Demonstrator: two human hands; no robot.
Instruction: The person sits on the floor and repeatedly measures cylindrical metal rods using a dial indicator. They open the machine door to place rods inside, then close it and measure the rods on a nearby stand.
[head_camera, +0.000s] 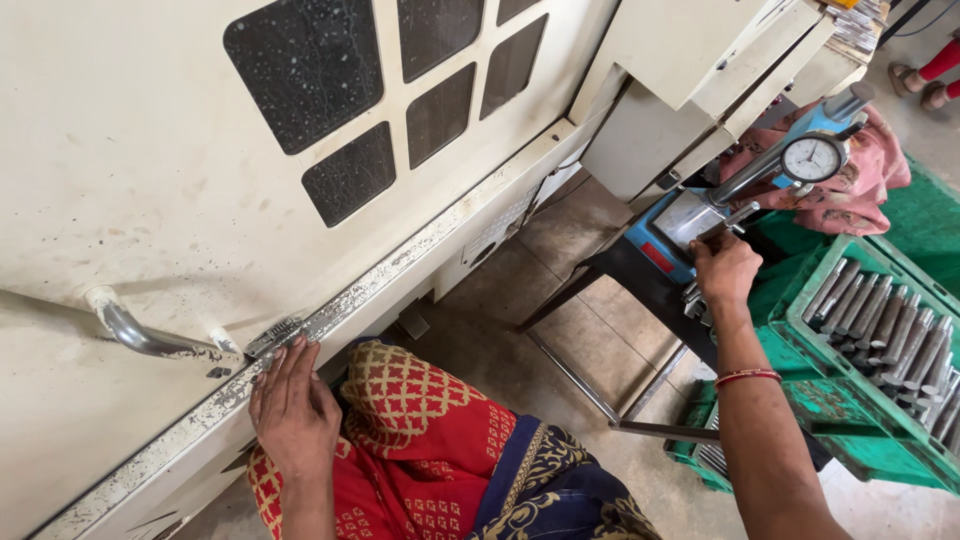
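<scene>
Two hands, well apart: left hand (293, 408) flat, fingers spread, on worn machine door ledge (400, 275) beside metal handle (140, 333); right hand (724, 268) closed around small metal part at dial gauge fixture (790, 165); green crate (800, 345) of steel rods (885, 330) adjacent.

Small black stand (640, 275) bearing blue dial gauge fixture (690, 215), tiled floor (590, 340) under green crates (850, 400)

The left hand (293, 410) lies flat, palm down, fingers together and stretched forward, wrist straight behind it. The right hand (725, 268) reaches far out on an extended forearm, fingers curled closed ahead of the knuckles.
</scene>
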